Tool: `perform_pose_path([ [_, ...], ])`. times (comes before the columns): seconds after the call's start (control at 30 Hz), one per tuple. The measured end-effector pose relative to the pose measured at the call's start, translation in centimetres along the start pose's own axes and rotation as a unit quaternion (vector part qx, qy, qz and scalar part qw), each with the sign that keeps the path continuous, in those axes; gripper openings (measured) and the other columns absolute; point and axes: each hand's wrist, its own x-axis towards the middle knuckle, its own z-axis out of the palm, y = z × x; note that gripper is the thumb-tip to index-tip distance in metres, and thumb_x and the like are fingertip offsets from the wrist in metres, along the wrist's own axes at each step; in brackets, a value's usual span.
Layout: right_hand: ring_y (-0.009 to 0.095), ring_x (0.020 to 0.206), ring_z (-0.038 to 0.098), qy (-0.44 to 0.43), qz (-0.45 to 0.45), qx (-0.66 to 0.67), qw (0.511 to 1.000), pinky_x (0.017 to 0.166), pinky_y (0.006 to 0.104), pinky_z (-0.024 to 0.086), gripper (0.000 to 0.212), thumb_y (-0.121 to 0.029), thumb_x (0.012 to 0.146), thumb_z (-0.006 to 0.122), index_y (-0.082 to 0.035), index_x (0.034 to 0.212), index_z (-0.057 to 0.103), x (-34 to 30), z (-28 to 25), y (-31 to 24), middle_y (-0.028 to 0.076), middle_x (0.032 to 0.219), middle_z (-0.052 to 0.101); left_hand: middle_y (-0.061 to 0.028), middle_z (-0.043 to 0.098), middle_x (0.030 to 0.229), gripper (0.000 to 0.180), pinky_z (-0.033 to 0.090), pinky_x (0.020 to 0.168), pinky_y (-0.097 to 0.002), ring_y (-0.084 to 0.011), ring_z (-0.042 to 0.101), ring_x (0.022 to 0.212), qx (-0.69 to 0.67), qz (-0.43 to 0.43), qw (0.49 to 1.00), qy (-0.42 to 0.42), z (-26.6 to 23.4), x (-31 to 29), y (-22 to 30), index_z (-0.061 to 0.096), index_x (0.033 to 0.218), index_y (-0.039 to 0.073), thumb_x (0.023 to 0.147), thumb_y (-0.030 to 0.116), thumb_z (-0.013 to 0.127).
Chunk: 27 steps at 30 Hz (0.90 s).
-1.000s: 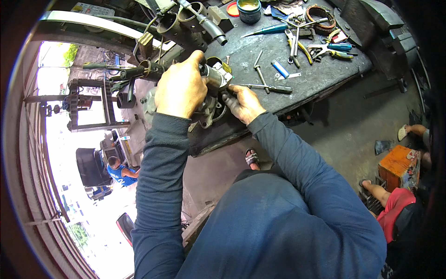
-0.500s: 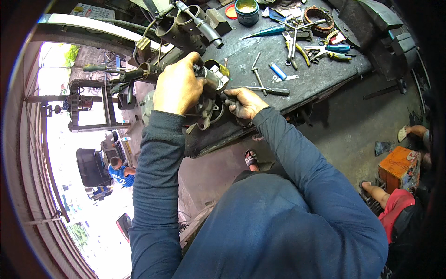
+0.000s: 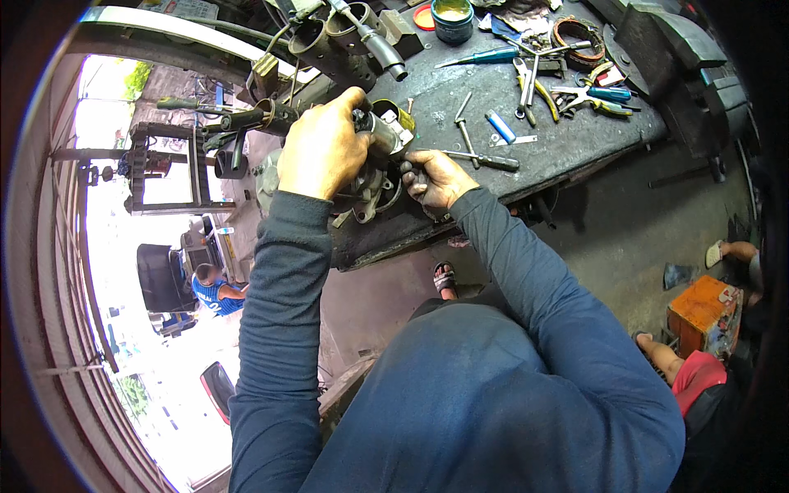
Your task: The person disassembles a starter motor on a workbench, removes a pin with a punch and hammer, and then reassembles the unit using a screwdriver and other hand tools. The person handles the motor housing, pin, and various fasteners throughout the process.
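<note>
My left hand (image 3: pixel 322 149) is closed round a silver metal cylinder (image 3: pixel 385 133), palm down over the bench. The cylinder is tilted, its far end pointing right. Beneath it lies a grey cast-metal housing (image 3: pixel 366 205) with lugs, partly covered by my hand. My right hand (image 3: pixel 440 181) is at the cylinder's right end, thumb and fingers curled together and dark with grime. Whatever these fingers pinch is too small or hidden to make out. Just behind the cylinder stands a yellowish tin-like part (image 3: pixel 399 117). A screwdriver (image 3: pixel 496 163) lies right beside my right hand.
On the dark workbench (image 3: pixel 567 144) lie a T-shaped tool (image 3: pixel 465 135), a blue lighter-like piece (image 3: pixel 500 127), pliers (image 3: pixel 593 99) and a copper-wound ring (image 3: pixel 578 41). An open jar (image 3: pixel 453 23) stands at the back. A bench vise (image 3: pixel 674 74) is at right. People sit or crouch nearby.
The whole view has shifted slightly. My left hand keeps its grip on the cylinder; my right fingers have moved a little at its end.
</note>
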Motion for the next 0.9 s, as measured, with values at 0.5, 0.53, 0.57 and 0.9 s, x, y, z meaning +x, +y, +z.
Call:
perform_pose_path([
  [0.5,0.012,0.072,0.062,-0.065,-0.011,-0.054,0.996,0.054,0.0217,0.045,0.017,-0.021,0.110,0.052,-0.011,0.119,0.061,0.0,-1.2,1.3,0.004,0.091,0.069,-0.0205,0.076,0.114,0.050,0.059,0.093,-0.0479,-0.0396,0.073,0.109,0.007,-0.016,1.000,-0.022,-0.5,0.3,0.4,0.068,0.130,0.013,0.083,0.016,0.083],
  [0.53,0.012,0.072,0.062,-0.078,0.002,-0.049,0.996,0.054,0.0217,0.045,0.018,-0.022,0.111,0.051,-0.011,0.120,0.061,0.1,-1.5,1.1,0.004,0.093,0.069,-0.0198,0.077,0.112,0.046,0.059,0.092,-0.0471,-0.0388,0.074,0.107,0.003,-0.020,1.000,-0.016,-0.5,0.4,0.5,0.068,0.127,0.013,0.083,0.016,0.083],
  [0.57,0.012,0.071,0.062,-0.071,0.005,-0.059,0.996,0.054,0.0217,0.045,0.018,-0.022,0.111,0.050,-0.010,0.121,0.060,-0.1,-1.2,1.1,0.005,0.094,0.070,-0.0191,0.077,0.110,0.043,0.058,0.090,-0.0463,-0.0380,0.074,0.105,0.000,-0.027,1.000,-0.011,-0.5,0.2,0.5,0.069,0.123,0.012,0.083,0.015,0.084],
  [0.9,0.013,0.070,0.062,-0.088,-0.012,-0.055,0.995,0.055,0.0245,0.046,0.022,-0.022,0.111,0.047,-0.007,0.122,0.059,-0.3,-0.7,1.8,0.004,0.090,0.068,-0.0193,0.076,0.113,0.049,0.059,0.094,-0.0478,-0.0392,0.073,0.108,-0.012,-0.014,0.999,-0.043,-1.0,-0.3,0.5,0.068,0.128,0.012,0.082,0.016,0.084],
])
